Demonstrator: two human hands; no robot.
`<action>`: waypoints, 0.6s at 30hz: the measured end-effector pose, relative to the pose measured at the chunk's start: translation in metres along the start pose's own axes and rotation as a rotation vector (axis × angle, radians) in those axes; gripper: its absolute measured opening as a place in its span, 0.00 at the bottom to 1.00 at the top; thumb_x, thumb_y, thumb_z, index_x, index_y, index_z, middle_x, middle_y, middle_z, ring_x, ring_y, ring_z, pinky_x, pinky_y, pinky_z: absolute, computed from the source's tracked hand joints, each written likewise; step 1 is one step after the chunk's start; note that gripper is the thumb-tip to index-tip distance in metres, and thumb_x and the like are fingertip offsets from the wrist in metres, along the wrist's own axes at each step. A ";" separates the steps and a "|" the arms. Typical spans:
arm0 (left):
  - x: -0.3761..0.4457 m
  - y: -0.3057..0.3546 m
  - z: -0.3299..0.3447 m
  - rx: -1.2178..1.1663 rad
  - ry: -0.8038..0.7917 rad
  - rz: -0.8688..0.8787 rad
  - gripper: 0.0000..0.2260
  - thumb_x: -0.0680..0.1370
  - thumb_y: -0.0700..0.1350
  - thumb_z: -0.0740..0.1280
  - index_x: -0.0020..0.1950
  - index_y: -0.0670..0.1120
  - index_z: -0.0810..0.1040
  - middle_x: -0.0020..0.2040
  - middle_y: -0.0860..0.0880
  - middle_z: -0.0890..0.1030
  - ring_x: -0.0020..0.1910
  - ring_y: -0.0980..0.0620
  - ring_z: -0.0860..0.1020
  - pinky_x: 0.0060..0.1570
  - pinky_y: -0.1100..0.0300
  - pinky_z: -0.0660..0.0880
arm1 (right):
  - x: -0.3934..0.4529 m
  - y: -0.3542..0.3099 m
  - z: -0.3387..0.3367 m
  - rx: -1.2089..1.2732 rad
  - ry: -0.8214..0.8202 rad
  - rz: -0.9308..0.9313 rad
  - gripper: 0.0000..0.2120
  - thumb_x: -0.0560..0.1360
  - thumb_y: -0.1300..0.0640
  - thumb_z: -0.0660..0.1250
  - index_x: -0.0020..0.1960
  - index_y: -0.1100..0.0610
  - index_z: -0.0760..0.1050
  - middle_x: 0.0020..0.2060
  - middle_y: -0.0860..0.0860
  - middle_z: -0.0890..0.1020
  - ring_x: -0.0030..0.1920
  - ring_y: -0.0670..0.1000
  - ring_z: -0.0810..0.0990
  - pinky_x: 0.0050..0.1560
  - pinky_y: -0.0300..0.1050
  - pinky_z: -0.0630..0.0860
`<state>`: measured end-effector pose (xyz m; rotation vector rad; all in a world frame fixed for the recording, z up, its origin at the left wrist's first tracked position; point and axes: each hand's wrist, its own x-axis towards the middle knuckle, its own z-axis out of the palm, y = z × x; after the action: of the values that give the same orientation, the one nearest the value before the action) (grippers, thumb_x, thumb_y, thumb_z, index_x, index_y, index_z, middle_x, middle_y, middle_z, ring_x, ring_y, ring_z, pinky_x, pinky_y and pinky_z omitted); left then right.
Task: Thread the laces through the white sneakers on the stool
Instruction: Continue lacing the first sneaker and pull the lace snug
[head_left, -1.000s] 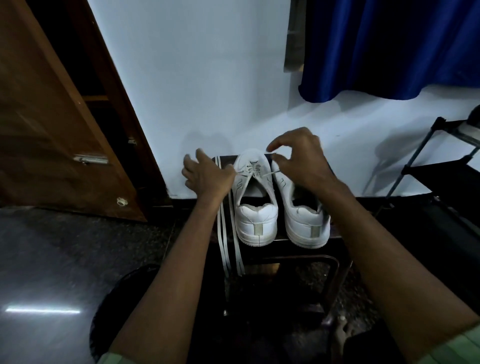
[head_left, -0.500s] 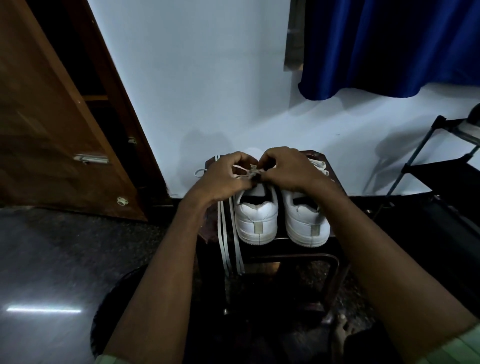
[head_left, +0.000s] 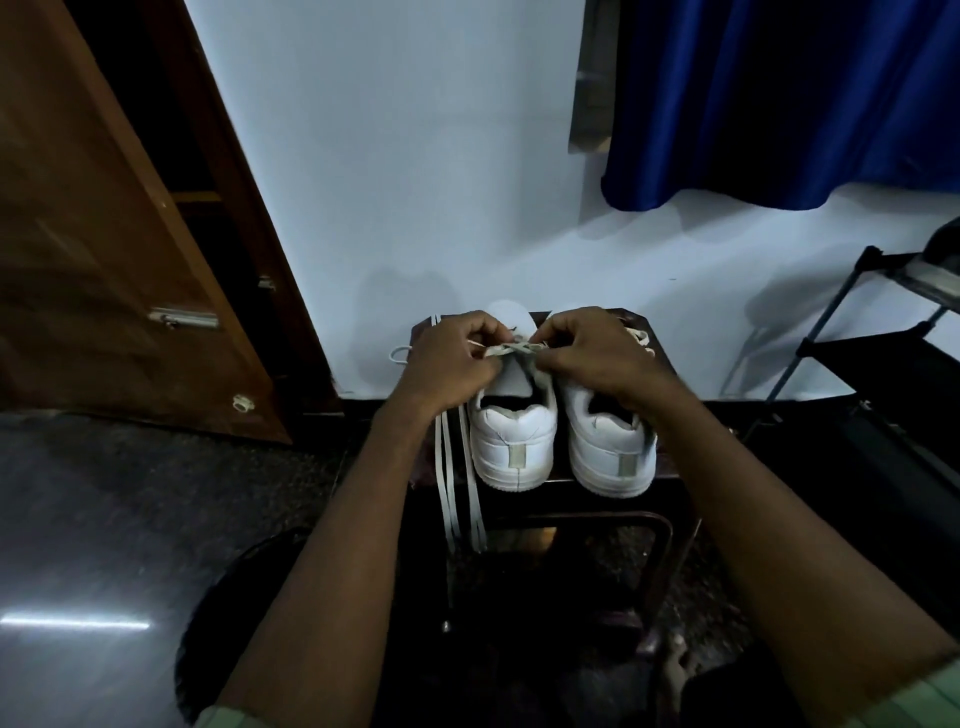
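We find the loose laces below the left hand, draped over the stool edge. That hand pinches one end of the lace above the left sneaker; the right hand, just beside it, pinches the other end. The right sneaker sits beneath the right wrist. We judge two risks: uneven pull could drag an end back out of its eyelet, and a nudge could tip a sneaker off the stool. Both sneakers lie lengthwise away from us, heels nearest, toes toward the wall.
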<state>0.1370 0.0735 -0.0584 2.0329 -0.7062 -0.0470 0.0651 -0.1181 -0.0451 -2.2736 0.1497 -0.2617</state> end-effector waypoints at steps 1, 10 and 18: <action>-0.001 0.000 0.002 0.097 0.026 0.092 0.10 0.74 0.39 0.75 0.52 0.51 0.85 0.48 0.58 0.85 0.45 0.63 0.83 0.45 0.74 0.72 | -0.001 0.000 0.002 -0.074 0.020 -0.048 0.05 0.71 0.53 0.74 0.45 0.52 0.86 0.38 0.49 0.86 0.41 0.49 0.84 0.45 0.48 0.78; -0.005 0.005 0.007 0.419 0.190 0.293 0.09 0.74 0.55 0.75 0.51 0.58 0.80 0.49 0.62 0.83 0.44 0.62 0.81 0.49 0.56 0.76 | 0.004 0.002 0.001 -0.035 -0.029 -0.041 0.04 0.74 0.55 0.74 0.44 0.53 0.87 0.40 0.50 0.87 0.46 0.52 0.85 0.48 0.51 0.79; 0.000 0.003 0.013 0.366 0.183 0.301 0.05 0.74 0.44 0.70 0.45 0.54 0.78 0.46 0.57 0.80 0.47 0.59 0.78 0.48 0.55 0.74 | 0.002 0.001 0.003 -0.048 -0.012 -0.064 0.06 0.76 0.52 0.73 0.43 0.53 0.86 0.38 0.49 0.87 0.43 0.49 0.85 0.44 0.47 0.78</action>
<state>0.1316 0.0629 -0.0633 2.2125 -0.9481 0.4674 0.0678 -0.1167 -0.0479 -2.3302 0.0773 -0.2804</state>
